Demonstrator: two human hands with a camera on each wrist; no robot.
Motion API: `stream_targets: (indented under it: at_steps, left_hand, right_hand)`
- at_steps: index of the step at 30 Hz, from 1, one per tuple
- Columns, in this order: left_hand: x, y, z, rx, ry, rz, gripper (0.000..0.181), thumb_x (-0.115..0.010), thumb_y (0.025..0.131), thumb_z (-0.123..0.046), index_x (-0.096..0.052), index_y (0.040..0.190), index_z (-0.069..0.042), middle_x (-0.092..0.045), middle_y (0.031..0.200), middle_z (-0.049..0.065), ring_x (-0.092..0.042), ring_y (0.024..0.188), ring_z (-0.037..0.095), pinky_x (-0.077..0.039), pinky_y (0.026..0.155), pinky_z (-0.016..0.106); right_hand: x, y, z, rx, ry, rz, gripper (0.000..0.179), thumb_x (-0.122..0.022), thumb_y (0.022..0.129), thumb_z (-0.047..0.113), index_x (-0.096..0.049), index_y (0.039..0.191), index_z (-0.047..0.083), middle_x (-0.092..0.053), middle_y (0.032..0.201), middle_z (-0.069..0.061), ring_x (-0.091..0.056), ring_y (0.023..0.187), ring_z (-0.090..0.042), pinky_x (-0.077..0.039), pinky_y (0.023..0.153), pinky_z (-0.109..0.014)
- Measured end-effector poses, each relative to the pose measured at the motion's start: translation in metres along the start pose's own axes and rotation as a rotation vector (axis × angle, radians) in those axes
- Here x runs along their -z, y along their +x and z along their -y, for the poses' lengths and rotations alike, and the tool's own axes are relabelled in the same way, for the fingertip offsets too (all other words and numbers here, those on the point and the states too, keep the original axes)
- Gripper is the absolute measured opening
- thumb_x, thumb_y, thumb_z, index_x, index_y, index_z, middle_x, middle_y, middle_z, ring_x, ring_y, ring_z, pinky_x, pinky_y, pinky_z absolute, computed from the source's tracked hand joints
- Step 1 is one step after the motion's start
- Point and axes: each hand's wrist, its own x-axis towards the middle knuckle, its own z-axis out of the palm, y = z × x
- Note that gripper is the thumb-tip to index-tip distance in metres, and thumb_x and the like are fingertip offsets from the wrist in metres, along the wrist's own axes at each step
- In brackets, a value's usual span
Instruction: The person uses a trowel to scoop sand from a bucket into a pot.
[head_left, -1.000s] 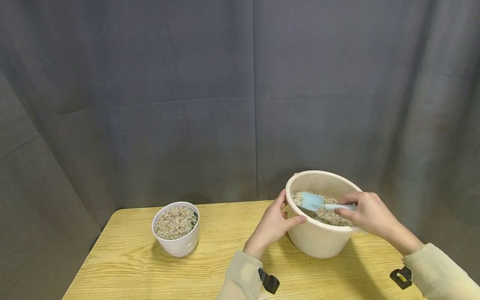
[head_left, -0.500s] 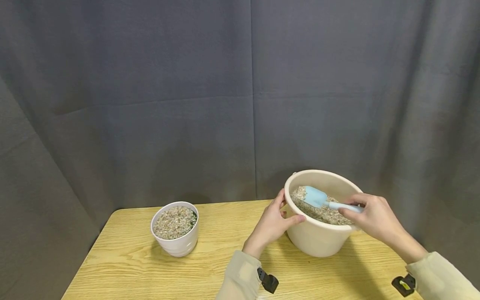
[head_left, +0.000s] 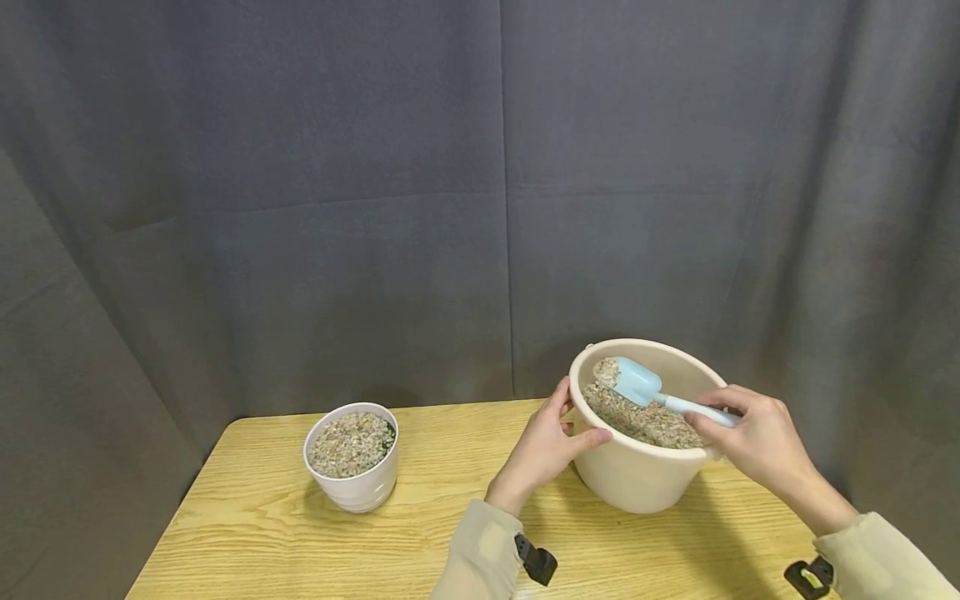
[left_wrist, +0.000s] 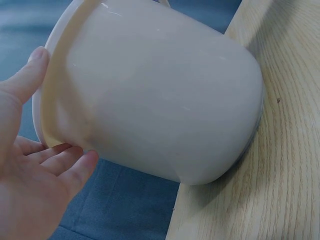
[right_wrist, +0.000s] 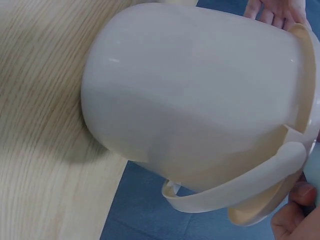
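A small pale-blue trowel (head_left: pixel 637 382) is in my right hand (head_left: pixel 761 437), its handle pinched between thumb and fingers. Its blade points left, with grit heaped at the tip, above the grit (head_left: pixel 648 421) inside a cream bucket (head_left: pixel 633 479). My left hand (head_left: pixel 542 450) holds the bucket's left side by the rim. In the left wrist view the thumb (left_wrist: pixel 35 70) lies along the rim and the other fingers (left_wrist: pixel 70 162) curl beneath it. The right wrist view shows the bucket's handle (right_wrist: pixel 240 187) hanging down its side; the trowel is mostly hidden there.
On the left of the wooden table (head_left: pixel 247 533) stands a white ribbed pot (head_left: pixel 360 493), filled with similar grit, a bit of green showing at its right inner edge. A dark grey curtain (head_left: pixel 360 208) hangs behind the table.
My right hand has raised the trowel and drawn it slightly right; grit now shows heaped at the blade's tip. The left hand and the bucket have stayed nearly still.
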Motion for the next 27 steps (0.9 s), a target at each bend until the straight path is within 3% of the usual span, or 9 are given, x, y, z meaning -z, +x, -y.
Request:
stream_targets:
  at_steps: [7, 13, 20, 27]
  left_hand:
    - [0.002, 0.000, 0.000, -0.002, 0.013, 0.006, 0.095, -0.079, 0.082, -0.041, -0.024, 0.157, -0.021, -0.041, 0.151, 0.004, -0.039, 0.134, 0.008, -0.044, 0.103, 0.035]
    - [0.010, -0.004, -0.003, 0.038, 0.017, 0.013, 0.097, -0.074, 0.087, -0.042, -0.016, 0.157, -0.011, -0.039, 0.152, 0.010, -0.043, 0.134, 0.020, -0.043, 0.105, 0.036]
    - [0.041, -0.021, -0.009, 0.052, 0.053, -0.010, 0.095, -0.071, 0.090, -0.043, -0.012, 0.158, -0.013, -0.033, 0.155, 0.008, -0.037, 0.138, 0.022, -0.039, 0.108, 0.039]
    - [0.083, -0.053, -0.007, 0.042, 0.128, -0.062, 0.094, -0.068, 0.091, -0.046, -0.011, 0.158, -0.012, -0.031, 0.156, 0.009, -0.036, 0.138, 0.028, -0.038, 0.109, 0.042]
  right_hand:
    - [0.004, 0.007, 0.007, 0.009, 0.014, 0.002, 0.015, -0.085, 0.073, 0.009, -0.074, 0.080, 0.016, -0.066, 0.075, 0.009, -0.053, 0.060, -0.005, -0.040, 0.051, -0.016]
    - [0.007, 0.014, 0.016, 0.047, 0.025, -0.013, 0.017, -0.085, 0.072, 0.008, -0.074, 0.080, 0.018, -0.064, 0.072, 0.011, -0.053, 0.059, -0.005, -0.039, 0.052, -0.015]
    - [0.005, 0.026, 0.038, 0.078, 0.053, 0.009, 0.017, -0.083, 0.073, 0.006, -0.073, 0.080, 0.018, -0.063, 0.074, 0.011, -0.053, 0.060, -0.006, -0.039, 0.054, -0.016]
    - [-0.002, 0.033, 0.061, 0.062, 0.088, 0.055, 0.014, -0.083, 0.075, 0.008, -0.075, 0.082, 0.018, -0.066, 0.079, 0.009, -0.055, 0.062, -0.008, -0.042, 0.055, -0.016]
